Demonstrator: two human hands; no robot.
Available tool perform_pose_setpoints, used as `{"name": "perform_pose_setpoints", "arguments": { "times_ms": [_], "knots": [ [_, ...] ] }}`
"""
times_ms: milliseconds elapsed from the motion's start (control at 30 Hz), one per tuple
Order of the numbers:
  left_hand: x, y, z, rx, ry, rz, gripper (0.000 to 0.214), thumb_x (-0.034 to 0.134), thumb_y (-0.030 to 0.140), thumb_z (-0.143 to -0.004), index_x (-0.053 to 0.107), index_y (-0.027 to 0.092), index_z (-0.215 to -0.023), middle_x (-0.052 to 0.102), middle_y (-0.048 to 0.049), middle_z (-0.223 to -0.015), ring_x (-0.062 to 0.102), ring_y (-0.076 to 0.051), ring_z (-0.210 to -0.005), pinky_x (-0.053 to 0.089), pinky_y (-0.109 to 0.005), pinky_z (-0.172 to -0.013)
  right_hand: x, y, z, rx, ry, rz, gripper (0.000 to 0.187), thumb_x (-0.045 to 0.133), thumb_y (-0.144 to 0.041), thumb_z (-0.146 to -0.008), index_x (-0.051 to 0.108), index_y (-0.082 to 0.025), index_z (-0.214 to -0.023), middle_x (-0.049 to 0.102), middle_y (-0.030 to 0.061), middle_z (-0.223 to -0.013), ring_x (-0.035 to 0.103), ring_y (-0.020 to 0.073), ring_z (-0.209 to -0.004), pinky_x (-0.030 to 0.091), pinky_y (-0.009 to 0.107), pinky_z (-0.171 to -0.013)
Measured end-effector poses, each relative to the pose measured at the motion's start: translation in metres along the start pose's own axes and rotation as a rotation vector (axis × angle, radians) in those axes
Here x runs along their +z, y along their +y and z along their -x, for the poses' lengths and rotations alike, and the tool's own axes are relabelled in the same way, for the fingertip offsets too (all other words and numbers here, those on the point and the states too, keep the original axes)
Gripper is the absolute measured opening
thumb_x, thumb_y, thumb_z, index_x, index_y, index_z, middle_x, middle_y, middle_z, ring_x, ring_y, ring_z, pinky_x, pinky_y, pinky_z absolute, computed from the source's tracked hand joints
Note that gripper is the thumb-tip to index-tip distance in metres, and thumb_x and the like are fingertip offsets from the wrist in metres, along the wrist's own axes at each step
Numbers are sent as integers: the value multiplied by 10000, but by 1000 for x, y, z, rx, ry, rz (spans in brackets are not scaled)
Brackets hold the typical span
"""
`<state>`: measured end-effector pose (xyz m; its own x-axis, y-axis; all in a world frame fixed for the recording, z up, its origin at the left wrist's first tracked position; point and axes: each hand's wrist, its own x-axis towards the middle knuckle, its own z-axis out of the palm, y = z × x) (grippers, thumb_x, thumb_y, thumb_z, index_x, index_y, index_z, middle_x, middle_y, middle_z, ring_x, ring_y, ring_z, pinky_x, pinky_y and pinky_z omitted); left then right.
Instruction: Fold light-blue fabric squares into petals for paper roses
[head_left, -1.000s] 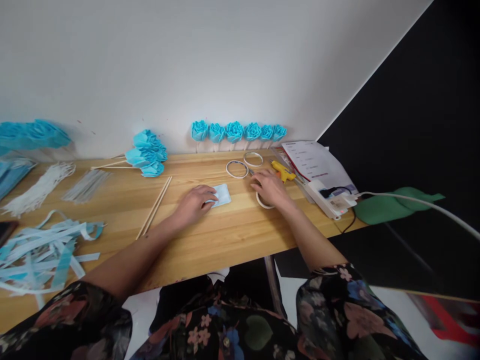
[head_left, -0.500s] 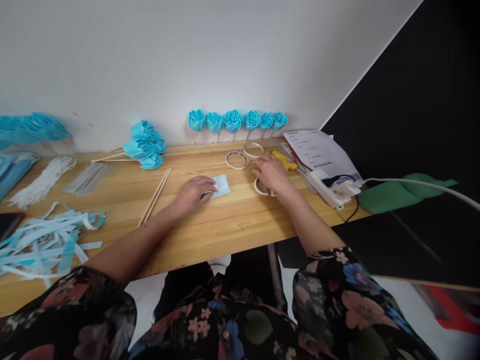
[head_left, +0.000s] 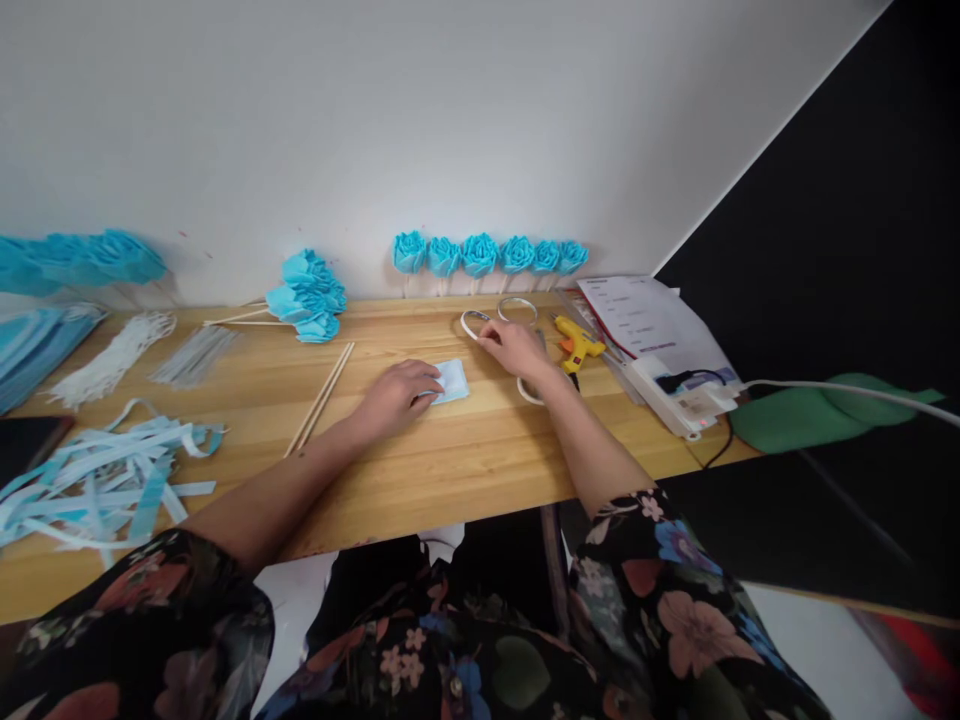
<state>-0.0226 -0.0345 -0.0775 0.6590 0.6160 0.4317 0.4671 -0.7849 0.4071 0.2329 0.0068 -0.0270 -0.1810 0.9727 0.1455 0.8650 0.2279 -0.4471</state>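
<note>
My left hand point(head_left: 396, 396) rests on the wooden table point(head_left: 450, 460), its curled fingertips pressing down the left edge of a small light-blue folded piece point(head_left: 455, 380). My right hand point(head_left: 514, 347) reaches to the back, and its fingertips close on the right side of a white tape ring point(head_left: 470, 322). A second ring point(head_left: 517, 303) lies just behind that hand. A third ring point(head_left: 527, 392) is partly hidden under my right wrist. A yellow glue gun point(head_left: 577, 345) lies to the right of my right hand.
Several blue paper roses point(head_left: 487, 253) stand along the wall, with a bunch of blue flowers on sticks point(head_left: 311, 295) to their left. Wooden sticks point(head_left: 322, 395), grey wires point(head_left: 195, 355), white strings point(head_left: 112, 355) and blue strips point(head_left: 97, 480) lie left. Papers point(head_left: 645, 315) and a power strip point(head_left: 675, 395) sit right.
My right hand moved left and back, from the ring near the glue gun to the tape ring by the wall. The glue gun is now uncovered. My left hand stayed on the blue piece.
</note>
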Motion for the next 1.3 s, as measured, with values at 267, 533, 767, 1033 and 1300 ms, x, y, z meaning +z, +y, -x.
{"name": "perform_pose_setpoints", "arguments": {
  "times_ms": [267,533,767,1033,1300],
  "knots": [
    [-20,22,-5,-149,358,107,259,571,247,-951,689,205,-1177,683,-126,-1272,623,-261,-1189,497,-466,-1019,-1,-6,11,-36,101,-1137,297,691,-495,-829,636,-210,-769,627,-33,-680,567,109,-672,460,253,-733],
    [-47,47,-23,-415,194,645,417,535,363,-962,596,181,-1332,734,-81,-1000,627,-115,-626,495,-249,-573,-1,-27,25,-133,-63,-960,340,755,-528,-778,695,-196,-737,659,-9,-665,559,118,-633,465,268,-661],
    [-53,47,-38,-544,143,807,215,714,390,-842,738,177,-856,657,-5,-699,591,-124,-676,467,-248,-654,-8,-22,26,-209,57,-927,459,584,-652,-887,752,-229,-952,738,38,-943,669,182,-913,512,338,-875],
    [-49,43,-27,-505,57,1166,280,742,447,-835,719,168,-830,684,-35,-761,604,-131,-693,467,-273,-679,-7,-15,27,-254,27,-922,505,556,-711,-873,709,-235,-805,688,26,-792,681,240,-1000,485,443,-1031],
    [-49,41,-27,-519,-34,1115,231,724,394,-840,731,164,-831,667,-24,-746,525,-90,-583,387,-233,-559,-11,-23,28,-410,14,-852,407,628,-650,-863,759,-270,-802,609,-24,-652,612,165,-731,461,470,-1081]
  ]
}}
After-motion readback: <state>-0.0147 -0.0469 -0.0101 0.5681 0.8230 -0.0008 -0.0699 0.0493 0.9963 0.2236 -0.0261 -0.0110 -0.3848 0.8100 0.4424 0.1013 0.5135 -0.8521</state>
